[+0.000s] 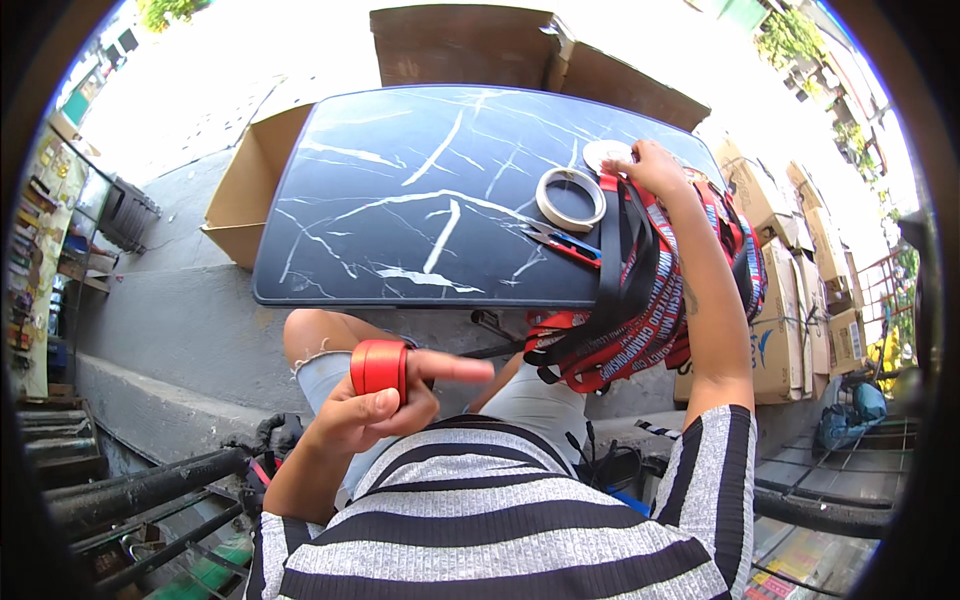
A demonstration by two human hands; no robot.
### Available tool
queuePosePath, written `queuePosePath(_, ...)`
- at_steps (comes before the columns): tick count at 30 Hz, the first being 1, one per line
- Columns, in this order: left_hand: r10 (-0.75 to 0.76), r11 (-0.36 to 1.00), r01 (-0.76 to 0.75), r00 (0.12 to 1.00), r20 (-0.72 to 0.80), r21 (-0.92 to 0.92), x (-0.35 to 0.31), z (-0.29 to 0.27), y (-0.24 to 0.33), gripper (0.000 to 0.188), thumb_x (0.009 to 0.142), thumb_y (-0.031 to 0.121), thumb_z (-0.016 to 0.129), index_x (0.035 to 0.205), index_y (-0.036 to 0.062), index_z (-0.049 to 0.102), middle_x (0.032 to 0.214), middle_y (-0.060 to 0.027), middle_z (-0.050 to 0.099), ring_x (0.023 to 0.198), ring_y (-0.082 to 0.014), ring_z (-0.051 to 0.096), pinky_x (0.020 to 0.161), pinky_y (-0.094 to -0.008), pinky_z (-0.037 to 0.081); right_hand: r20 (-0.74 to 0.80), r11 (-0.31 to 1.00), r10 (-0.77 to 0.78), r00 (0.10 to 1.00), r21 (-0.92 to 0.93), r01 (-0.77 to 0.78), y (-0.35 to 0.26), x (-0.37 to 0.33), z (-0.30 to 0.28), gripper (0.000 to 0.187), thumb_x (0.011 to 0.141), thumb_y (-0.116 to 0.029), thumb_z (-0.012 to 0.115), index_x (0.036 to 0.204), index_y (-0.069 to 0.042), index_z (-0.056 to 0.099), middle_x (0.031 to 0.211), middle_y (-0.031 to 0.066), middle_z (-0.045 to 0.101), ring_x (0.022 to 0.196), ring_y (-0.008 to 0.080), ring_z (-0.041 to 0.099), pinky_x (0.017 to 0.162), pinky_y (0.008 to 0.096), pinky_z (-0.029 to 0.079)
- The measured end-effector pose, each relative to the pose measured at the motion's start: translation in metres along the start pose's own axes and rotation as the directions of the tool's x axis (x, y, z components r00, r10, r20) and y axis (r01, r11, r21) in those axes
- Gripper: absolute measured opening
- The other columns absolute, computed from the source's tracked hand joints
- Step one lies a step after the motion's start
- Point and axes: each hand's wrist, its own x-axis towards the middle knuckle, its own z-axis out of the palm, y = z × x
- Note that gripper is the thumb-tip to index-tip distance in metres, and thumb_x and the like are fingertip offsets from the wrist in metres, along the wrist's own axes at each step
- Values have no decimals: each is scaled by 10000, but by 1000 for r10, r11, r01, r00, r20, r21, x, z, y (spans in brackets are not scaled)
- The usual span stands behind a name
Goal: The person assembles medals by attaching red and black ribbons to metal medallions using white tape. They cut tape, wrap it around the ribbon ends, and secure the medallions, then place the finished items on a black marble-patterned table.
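Observation:
My left hand (405, 405) is in front of my lap, with a coil of shiny red ribbon (379, 368) wound around its fingers. The thumb presses on the coil and one finger points out to the right. At the table's far right, my right hand (655, 170) bends its fingers down by the top ends of a pile of red and black lanyards (655, 310). What its fingertips pinch is hidden. Touching or close to those fingers is a white round disc (607, 155). A roll of beige tape (571, 200) and red-and-black-handled scissors (565, 245) lie just left of the lanyards.
The dark marble-patterned table (400, 220) stands before my knees. The lanyards hang over its near right edge. Open cardboard boxes (460, 45) are behind it and at its left (255, 170). More cartons (780, 320) are stacked on the right. Black metal bars (150, 490) flank me.

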Motion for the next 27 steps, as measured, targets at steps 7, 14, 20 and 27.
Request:
queuePosePath(7,55,998,-54,998,-29,39,-8,2,6,534,877,159,705,1292,-127,527,646,16,546,559,-37,516,499,-188,349,-432,896,-7,902,398,198,-22,-26,-20,386,762,-257,800,974,4,610,777,152,671,735,305,664,681,389,511)
queuePosePath(14,-123,992,118,984,125,51,8,7,0,453,947,215,663,1323,-19,567,858,-36,665,737,-70,656,606,-170,475,-304,77,-347,888,934,350,-130,-141,-110,278,890,-137,720,1036,-32,509,921,119,692,767,167,716,523,247,605)
queuePosePath(20,41,986,-14,986,161,-168,15,26,-12,742,988,276,598,1546,30,176,1464,-158,454,1199,-212,571,903,-331,514,-359,-412,-502,787,899,147,-215,-227,-84,555,759,126,746,1075,-65,331,1100,125,553,1136,229,598,944,284,519)
queuePosePath(27,277,946,-320,888,-367,-62,7,23,-20,407,1005,220,568,1306,-54,555,1260,-179,632,1170,-182,580,904,-271,478,-360,-82,-483,798,926,368,-186,-261,-29,469,730,111,787,1042,-11,458,972,128,626,911,179,687,799,270,560)
